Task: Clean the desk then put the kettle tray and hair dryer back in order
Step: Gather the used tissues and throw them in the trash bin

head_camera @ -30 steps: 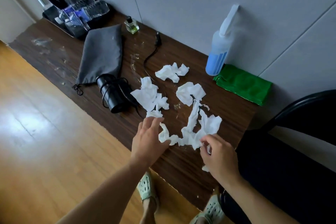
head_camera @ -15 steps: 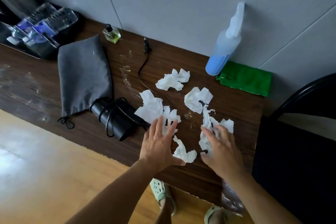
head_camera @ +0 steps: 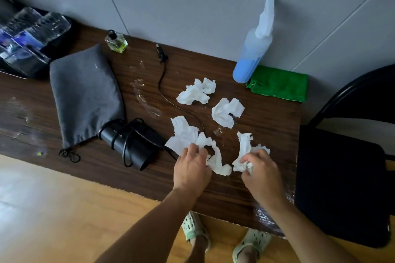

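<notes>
Crumpled white tissues lie on the dark wooden desk (head_camera: 224, 194). My left hand (head_camera: 191, 168) closes its fingers on the left tissue pile (head_camera: 186, 136) near the front edge. My right hand (head_camera: 259, 172) is bunched around a torn tissue strip (head_camera: 244, 147). Two more tissue wads (head_camera: 196, 91) (head_camera: 226, 112) lie farther back, untouched. The black hair dryer (head_camera: 130, 142) lies on its side left of my hands, its cord (head_camera: 162, 79) trailing toward the wall. At the far left a black tray (head_camera: 12, 70) holds water bottles (head_camera: 36, 28).
A grey drawstring pouch (head_camera: 85, 94) lies beside the dryer. A small green-liquid bottle (head_camera: 116, 41), a blue spray bottle (head_camera: 254, 49) and a green cloth (head_camera: 280, 83) stand by the wall. Wet smears (head_camera: 143, 100) streak the desk. A black chair (head_camera: 346, 177) is at right.
Both hands went from flat and spread over the tissues to curled fingers gathering them. The tissue strips have been drawn together toward the front edge.
</notes>
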A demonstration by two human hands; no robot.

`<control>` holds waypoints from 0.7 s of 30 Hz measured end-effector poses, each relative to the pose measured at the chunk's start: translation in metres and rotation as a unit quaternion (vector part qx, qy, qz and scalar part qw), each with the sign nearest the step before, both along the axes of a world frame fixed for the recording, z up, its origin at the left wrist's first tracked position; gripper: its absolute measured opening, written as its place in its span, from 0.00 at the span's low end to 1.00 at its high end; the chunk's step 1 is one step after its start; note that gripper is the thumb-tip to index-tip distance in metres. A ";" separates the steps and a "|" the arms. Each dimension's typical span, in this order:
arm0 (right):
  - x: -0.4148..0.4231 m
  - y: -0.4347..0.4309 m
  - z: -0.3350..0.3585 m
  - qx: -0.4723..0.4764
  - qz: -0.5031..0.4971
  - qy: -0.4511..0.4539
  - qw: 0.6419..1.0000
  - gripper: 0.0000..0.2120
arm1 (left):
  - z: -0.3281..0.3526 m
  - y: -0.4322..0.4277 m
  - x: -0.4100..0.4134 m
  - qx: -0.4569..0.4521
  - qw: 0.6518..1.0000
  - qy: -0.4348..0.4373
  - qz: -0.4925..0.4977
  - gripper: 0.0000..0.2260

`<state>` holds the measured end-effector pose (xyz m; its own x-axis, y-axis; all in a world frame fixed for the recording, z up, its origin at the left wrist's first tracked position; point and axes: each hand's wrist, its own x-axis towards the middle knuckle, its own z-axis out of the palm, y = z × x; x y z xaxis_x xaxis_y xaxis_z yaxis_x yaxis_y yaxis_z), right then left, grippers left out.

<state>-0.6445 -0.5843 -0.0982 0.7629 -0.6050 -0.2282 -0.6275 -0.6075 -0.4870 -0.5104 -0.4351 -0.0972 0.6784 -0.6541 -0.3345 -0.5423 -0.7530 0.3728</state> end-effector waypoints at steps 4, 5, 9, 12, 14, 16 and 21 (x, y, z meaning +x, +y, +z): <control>0.004 -0.003 0.007 0.016 -0.014 -0.019 1.000 0.14 | 0.008 -0.008 0.013 -0.051 0.996 0.011 0.065 0.12; 0.006 -0.005 0.008 0.019 -0.020 -0.022 0.999 0.14 | 0.011 -0.010 0.017 -0.063 0.994 0.010 0.084 0.11; 0.023 -0.005 0.017 0.037 -0.017 -0.046 0.998 0.18 | 0.020 -0.014 0.040 -0.073 0.989 -0.007 0.129 0.20; 0.045 0.002 0.022 0.066 0.003 -0.060 0.996 0.27 | 0.014 -0.013 0.056 -0.019 0.991 -0.005 0.131 0.34; 0.063 0.002 0.023 0.082 -0.002 -0.050 0.995 0.34 | 0.009 -0.014 0.066 0.038 0.991 -0.016 0.126 0.33; 0.082 -0.004 0.024 0.085 -0.014 -0.027 0.996 0.39 | 0.005 -0.014 0.072 0.058 0.990 -0.032 0.123 0.29; 0.128 -0.026 0.024 0.045 0.010 0.054 0.998 0.46 | 0.002 -0.020 0.083 0.076 0.993 -0.004 0.089 0.27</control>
